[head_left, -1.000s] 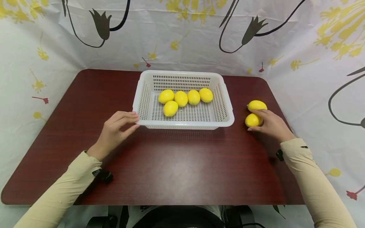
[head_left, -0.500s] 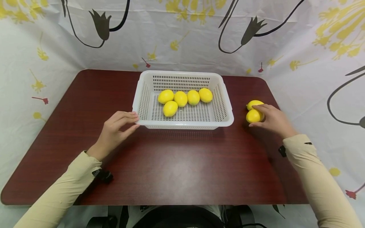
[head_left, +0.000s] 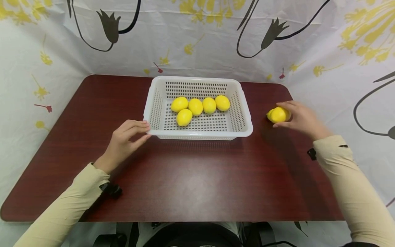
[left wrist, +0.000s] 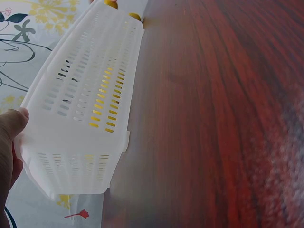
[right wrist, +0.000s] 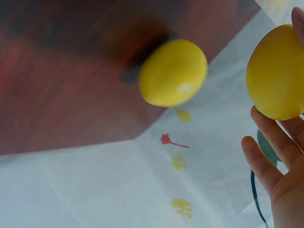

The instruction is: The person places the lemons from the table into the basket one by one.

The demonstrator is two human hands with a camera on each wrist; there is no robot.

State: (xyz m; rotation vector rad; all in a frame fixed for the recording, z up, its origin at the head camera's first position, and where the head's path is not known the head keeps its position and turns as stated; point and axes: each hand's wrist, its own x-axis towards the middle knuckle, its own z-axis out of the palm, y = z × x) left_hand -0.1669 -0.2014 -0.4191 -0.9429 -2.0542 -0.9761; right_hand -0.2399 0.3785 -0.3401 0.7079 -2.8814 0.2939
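Note:
My right hand (head_left: 300, 118) grips a yellow lemon (head_left: 279, 114) between thumb and fingers, raised off the tabletop. Below it a second lemon (right wrist: 174, 73) lies on the table, mostly covered by the held one in the head view; the right wrist view shows the two apart. At the near left corner of the white perforated plastic basket (head_left: 200, 133), my left hand (head_left: 124, 140) pinches the rim. Several lemons (head_left: 184, 118) sit on the basket's floor, four of them in a row at the back being avoided as a count: most form a row, with one in front.
The basket stands on a dark red-brown table (head_left: 197, 185), toward its back edge. A white patterned cloth (head_left: 203, 41) hangs behind the table and along both sides. The table's right edge runs close to my right hand.
My right hand has lifted one lemon from the table and moved it up and slightly away, in front of the other. The left hand and basket have stayed put.

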